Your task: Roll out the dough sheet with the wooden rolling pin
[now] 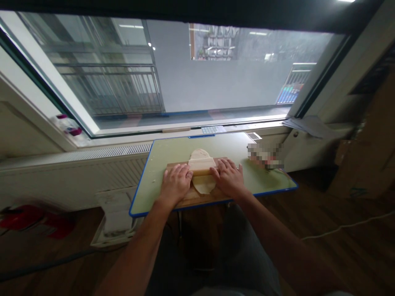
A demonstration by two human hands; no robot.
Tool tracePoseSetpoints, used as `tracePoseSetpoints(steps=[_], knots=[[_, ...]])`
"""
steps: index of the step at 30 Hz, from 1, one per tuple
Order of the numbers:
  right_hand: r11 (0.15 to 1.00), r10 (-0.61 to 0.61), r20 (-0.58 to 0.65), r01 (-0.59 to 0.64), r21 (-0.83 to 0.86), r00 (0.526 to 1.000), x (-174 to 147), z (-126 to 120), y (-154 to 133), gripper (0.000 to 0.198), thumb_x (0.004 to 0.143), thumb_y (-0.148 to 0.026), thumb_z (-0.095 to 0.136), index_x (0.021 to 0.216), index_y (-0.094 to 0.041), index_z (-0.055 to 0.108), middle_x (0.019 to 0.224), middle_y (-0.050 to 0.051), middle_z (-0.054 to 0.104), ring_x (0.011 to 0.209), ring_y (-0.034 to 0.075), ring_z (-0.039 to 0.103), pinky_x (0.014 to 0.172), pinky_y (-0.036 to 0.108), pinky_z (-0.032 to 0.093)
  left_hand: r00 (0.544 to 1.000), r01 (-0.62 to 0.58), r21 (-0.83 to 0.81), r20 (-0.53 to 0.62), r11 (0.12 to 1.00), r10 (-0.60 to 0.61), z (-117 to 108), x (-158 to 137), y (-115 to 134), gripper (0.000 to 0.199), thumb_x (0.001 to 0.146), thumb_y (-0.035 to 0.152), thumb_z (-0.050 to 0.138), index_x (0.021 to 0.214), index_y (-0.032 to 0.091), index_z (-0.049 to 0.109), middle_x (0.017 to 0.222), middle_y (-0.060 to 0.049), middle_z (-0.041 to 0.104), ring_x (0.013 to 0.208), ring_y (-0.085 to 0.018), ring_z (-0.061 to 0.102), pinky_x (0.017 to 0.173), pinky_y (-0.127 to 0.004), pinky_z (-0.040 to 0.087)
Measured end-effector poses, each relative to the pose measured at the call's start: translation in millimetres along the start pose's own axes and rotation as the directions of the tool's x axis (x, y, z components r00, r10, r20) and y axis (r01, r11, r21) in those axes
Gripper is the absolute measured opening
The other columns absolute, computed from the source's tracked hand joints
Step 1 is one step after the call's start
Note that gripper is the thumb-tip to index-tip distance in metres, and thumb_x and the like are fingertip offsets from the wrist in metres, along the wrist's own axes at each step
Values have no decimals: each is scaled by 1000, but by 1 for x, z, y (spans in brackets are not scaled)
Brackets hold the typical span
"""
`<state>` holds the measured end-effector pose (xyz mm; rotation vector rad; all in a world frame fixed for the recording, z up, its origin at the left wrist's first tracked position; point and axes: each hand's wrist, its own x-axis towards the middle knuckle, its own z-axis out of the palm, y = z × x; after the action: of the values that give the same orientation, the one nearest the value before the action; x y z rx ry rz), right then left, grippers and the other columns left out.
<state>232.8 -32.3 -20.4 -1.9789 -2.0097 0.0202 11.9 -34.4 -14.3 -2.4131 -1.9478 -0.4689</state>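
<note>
A wooden rolling pin (pixel 202 172) lies crosswise over a flat, oval sheet of dough (pixel 204 185). My left hand (pixel 176 181) is closed over the pin's left end, and my right hand (pixel 228 176) grips its right end. Beyond the pin, the dough stretches past the far edge of a wooden board (pixel 188 200); its near part lies on the board. The pin's ends are hidden under my palms and fingers. Both board and dough rest on a light green table (pixel 157 164) with a blue edge.
A pixelated patch (pixel 265 156) covers something at the table's right side. A radiator (pixel 123 152) and a wide window (pixel 185 74) are behind the table. A bottle (pixel 69 125) stands on the sill at left. On the floor are a red fire extinguisher (pixel 33 222) and a white bin (pixel 114 224).
</note>
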Motion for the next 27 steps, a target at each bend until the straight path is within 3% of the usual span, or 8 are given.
tracePoseSetpoints(steps=[9, 16, 21, 27], knots=[[997, -73, -153, 71, -23, 985, -60, 11, 9, 68, 112, -59, 41, 164, -15, 50, 171, 18, 48, 162, 38, 35, 129, 68, 26, 998, -7, -80, -70, 997, 1, -2, -56, 10, 53, 112, 42, 43, 160, 25, 56, 168, -9, 54, 159, -30, 46, 129, -60, 40], [993, -115, -208, 114, -16, 971, -87, 16, 12, 74, 112, -62, 40, 169, -15, 42, 174, 21, 43, 164, 40, 33, 127, 71, 26, 991, -16, -57, -132, 998, 8, 4, -81, 12, 54, 111, 43, 45, 163, 29, 53, 169, -7, 52, 161, -31, 44, 131, -61, 38], [992, -129, -188, 126, -30, 974, -97, 15, 13, 77, 112, -63, 40, 171, -14, 37, 175, 20, 40, 165, 40, 30, 127, 72, 27, 990, -8, -46, -140, 999, 1, 6, -88, 13, 55, 111, 42, 45, 164, 30, 52, 170, -7, 52, 161, -31, 44, 131, -61, 36], [995, -90, -95, 85, -57, 991, -88, 8, 11, 78, 111, -64, 37, 172, -16, 37, 178, 19, 34, 167, 39, 26, 129, 70, 24, 998, 24, -59, -48, 998, -27, 2, -81, 13, 61, 111, 50, 40, 168, 29, 48, 174, -7, 45, 164, -32, 37, 133, -63, 33]])
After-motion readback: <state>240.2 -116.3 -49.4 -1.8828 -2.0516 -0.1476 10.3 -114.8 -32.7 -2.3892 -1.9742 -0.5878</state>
